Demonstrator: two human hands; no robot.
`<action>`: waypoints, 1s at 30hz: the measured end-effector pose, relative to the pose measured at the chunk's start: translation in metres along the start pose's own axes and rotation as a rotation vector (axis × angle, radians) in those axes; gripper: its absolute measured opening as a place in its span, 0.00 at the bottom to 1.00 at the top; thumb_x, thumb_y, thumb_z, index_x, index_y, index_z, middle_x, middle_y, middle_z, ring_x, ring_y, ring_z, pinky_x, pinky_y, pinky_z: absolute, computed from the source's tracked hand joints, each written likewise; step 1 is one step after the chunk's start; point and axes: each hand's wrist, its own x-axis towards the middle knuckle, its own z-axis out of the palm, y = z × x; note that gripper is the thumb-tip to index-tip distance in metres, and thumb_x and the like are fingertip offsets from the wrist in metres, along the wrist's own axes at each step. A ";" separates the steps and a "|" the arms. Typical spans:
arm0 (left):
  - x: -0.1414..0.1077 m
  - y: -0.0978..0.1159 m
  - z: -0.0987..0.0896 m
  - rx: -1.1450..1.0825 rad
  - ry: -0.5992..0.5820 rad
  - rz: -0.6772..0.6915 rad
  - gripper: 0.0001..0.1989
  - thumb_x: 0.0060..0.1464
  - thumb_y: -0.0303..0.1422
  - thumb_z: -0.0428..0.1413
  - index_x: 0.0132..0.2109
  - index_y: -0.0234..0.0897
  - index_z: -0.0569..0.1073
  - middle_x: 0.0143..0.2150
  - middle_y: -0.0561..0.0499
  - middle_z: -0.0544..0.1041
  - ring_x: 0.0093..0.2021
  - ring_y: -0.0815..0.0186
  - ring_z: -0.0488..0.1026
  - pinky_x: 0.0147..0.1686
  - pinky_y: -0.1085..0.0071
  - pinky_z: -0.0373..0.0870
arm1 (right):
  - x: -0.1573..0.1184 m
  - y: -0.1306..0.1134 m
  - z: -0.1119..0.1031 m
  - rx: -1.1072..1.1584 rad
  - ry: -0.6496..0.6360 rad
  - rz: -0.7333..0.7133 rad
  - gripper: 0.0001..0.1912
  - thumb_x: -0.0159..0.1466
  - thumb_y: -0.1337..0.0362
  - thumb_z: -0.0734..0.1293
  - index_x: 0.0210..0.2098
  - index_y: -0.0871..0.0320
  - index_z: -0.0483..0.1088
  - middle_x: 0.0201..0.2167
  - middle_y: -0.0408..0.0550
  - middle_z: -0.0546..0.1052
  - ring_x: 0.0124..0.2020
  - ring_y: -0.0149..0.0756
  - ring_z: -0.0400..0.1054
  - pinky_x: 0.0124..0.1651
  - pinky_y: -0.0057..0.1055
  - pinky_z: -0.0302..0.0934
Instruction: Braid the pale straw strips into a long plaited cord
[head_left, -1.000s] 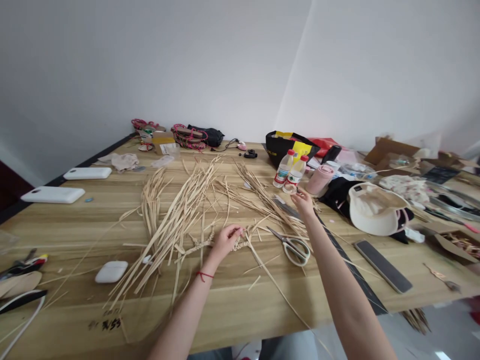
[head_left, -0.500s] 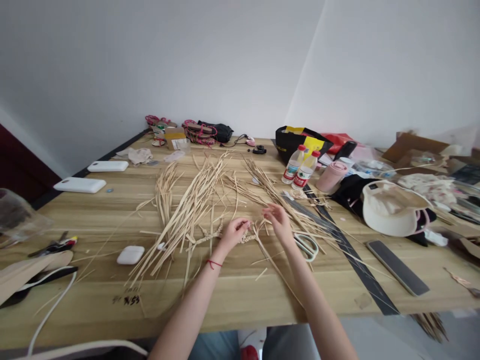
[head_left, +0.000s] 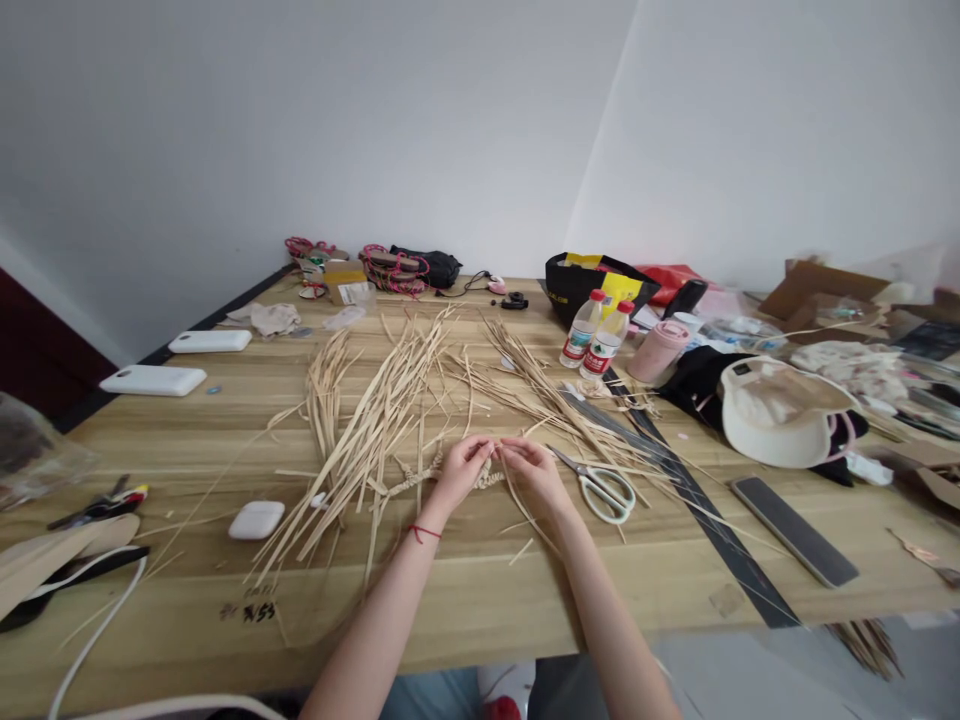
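Note:
My left hand (head_left: pixel 463 472) pinches the straw-coloured braid (head_left: pixel 491 480) near its right part, fingers closed. Right beside it, my right hand (head_left: pixel 531 470) is closed too, its fingertips meeting those of the left on a thin straw strip (head_left: pixel 525 508). This strip trails down toward the table's front. More braid (head_left: pixel 409 484) lies to the left of my left hand. Scissors with pale green handles (head_left: pixel 609 496) rest just right of my right hand. Loose bundles of straw (head_left: pixel 397 385) spread out beyond both hands.
Two red-capped bottles (head_left: pixel 604 345) and a pink tumbler (head_left: pixel 660 350) stand at the back right, near a cap (head_left: pixel 787 412). A dark phone-like slab (head_left: pixel 795 530) lies at the right. A white earbud case (head_left: pixel 256 520) sits at the left, and white power banks (head_left: pixel 154 380) lie farther left.
My right hand has moved down and left to meet the left hand, and its fingers have closed on the strip. The scissors show more fully now. The left hand has barely moved.

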 end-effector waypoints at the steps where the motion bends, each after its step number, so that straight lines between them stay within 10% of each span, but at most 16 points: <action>1: 0.000 0.001 0.000 0.000 -0.001 -0.002 0.15 0.51 0.42 0.56 0.38 0.35 0.74 0.23 0.52 0.72 0.23 0.71 0.67 0.22 0.77 0.63 | 0.000 0.001 0.001 -0.012 0.003 -0.022 0.18 0.48 0.59 0.74 0.38 0.58 0.74 0.37 0.50 0.79 0.40 0.40 0.73 0.46 0.38 0.64; 12: -0.001 0.004 -0.001 -0.029 -0.036 -0.012 0.16 0.51 0.43 0.57 0.40 0.33 0.74 0.29 0.51 0.73 0.20 0.76 0.61 0.18 0.79 0.57 | -0.004 -0.002 0.002 -0.075 0.036 -0.024 0.15 0.50 0.59 0.74 0.35 0.60 0.74 0.26 0.43 0.75 0.22 0.26 0.62 0.24 0.22 0.55; 30: -0.004 0.012 -0.006 -0.042 -0.178 -0.038 0.14 0.52 0.42 0.56 0.38 0.34 0.70 0.29 0.53 0.71 0.18 0.78 0.57 0.18 0.79 0.53 | -0.005 -0.010 -0.003 -0.119 -0.003 -0.003 0.13 0.48 0.58 0.74 0.29 0.60 0.74 0.23 0.41 0.73 0.22 0.26 0.61 0.25 0.23 0.53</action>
